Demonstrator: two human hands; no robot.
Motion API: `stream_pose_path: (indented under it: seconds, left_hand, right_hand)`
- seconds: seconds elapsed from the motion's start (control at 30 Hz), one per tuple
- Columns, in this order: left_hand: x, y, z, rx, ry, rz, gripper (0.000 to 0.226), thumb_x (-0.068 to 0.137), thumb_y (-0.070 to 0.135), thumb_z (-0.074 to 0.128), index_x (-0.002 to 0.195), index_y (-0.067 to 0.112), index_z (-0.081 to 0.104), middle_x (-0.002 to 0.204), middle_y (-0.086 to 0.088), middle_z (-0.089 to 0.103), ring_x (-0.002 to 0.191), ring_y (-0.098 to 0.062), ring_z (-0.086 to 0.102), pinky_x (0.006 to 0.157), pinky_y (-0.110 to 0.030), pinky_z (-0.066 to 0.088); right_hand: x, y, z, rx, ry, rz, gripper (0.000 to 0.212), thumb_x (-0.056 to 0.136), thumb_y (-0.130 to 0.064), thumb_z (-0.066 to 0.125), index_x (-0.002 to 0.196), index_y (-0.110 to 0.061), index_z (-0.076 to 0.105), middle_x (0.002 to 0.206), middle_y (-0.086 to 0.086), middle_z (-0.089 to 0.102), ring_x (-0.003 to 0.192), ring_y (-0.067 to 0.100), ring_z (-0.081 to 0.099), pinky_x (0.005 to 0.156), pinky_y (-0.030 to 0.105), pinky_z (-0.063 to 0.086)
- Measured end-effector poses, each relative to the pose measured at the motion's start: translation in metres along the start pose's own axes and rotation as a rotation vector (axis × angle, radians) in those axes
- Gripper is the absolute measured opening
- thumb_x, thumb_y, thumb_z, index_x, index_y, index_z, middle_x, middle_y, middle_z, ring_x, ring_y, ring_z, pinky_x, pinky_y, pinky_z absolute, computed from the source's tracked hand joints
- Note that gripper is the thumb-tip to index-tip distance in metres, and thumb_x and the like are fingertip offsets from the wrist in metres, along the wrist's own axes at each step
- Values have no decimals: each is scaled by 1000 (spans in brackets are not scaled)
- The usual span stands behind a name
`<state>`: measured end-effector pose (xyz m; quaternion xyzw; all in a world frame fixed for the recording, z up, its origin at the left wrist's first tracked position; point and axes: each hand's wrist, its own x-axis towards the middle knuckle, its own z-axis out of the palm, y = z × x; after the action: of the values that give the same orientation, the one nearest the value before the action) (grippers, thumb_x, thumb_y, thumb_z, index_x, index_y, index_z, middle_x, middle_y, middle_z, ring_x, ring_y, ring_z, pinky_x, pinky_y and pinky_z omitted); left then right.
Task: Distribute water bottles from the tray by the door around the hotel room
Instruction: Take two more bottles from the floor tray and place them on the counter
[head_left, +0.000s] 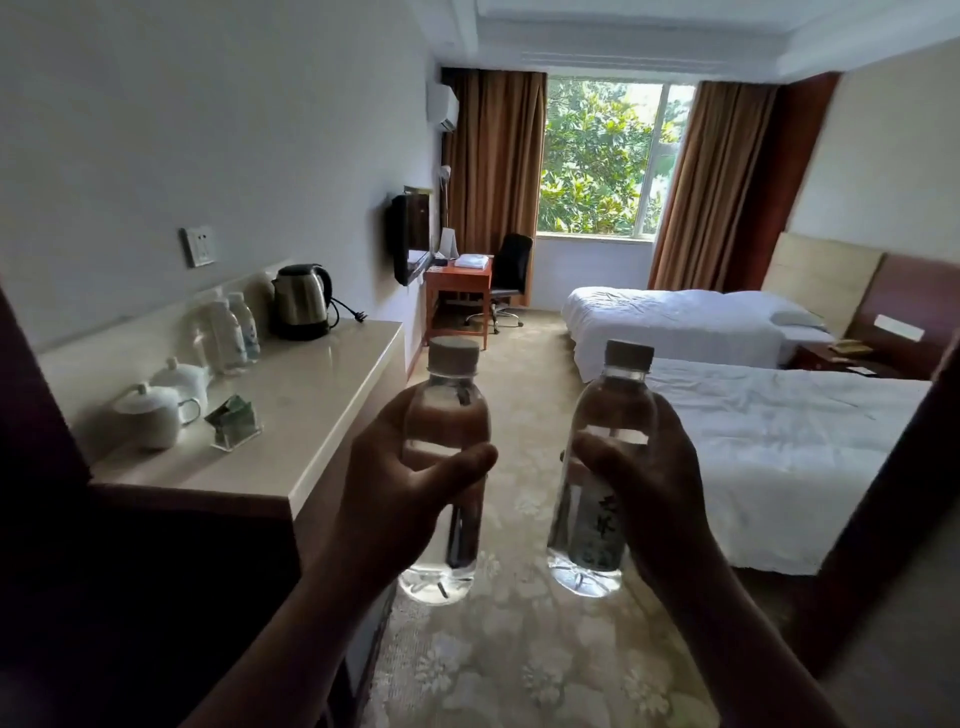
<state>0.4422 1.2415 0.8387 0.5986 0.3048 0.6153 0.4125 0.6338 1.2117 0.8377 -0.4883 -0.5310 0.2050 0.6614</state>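
My left hand (410, 483) grips a clear water bottle (451, 395) with a pale cap, held upright in front of me. A second clear water bottle (602, 415), with a printed label, stands upright in my right hand (654, 483). Both bottles hang in the air above the carpet, side by side and apart. On the counter (311, 395) at the left, two more water bottles (234, 332) stand against the wall beside the kettle (301, 301). No tray is in view.
Two lidded white cups (161, 405) and a small sachet holder (234, 421) sit on the counter. A desk (457, 286) with a black chair (511, 275) stands by the window. Two white beds (769, 431) fill the right side, with a nightstand (836, 356) between them. Patterned carpet runs down the middle.
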Motion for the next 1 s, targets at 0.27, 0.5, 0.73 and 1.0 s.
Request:
stream_pose_path:
  seconds: [0.27, 0.5, 0.73, 1.0]
  left_hand:
    - [146, -95, 34, 37, 94, -47, 47, 55, 33, 79, 98, 15, 69, 84, -13, 70, 75, -37, 71, 61, -44, 57]
    - [263, -144, 45, 76, 176, -52, 55, 54, 35, 78, 101, 9, 66, 95, -23, 70, 80, -41, 72, 60, -39, 59]
    - [351, -205, 37, 75, 226, -16, 46, 59, 36, 77, 100, 17, 66, 96, -20, 69, 80, -37, 73, 58, -32, 57]
    - [463, -289, -17, 88, 376, 26, 45, 64, 28, 78, 103, 9, 64, 94, -12, 67, 76, -30, 72, 61, -31, 57]
  right_hand:
    - [156, 103, 27, 130, -88, -38, 46, 59, -37, 74, 102, -25, 61, 92, -9, 70, 75, 14, 71, 63, 30, 61]
    - [285, 154, 61, 182, -204, -60, 36, 67, -14, 71, 99, -25, 61, 94, -7, 69, 77, 14, 71, 64, 27, 60]
    - [376, 213, 108, 178, -285, -105, 37, 68, -12, 70, 96, -33, 59, 95, -9, 69, 78, 14, 72, 66, 26, 59]
    - [472, 303, 220, 254, -412, -75, 42, 63, -16, 71, 103, -24, 58, 95, -14, 70, 81, 13, 72, 63, 24, 58]
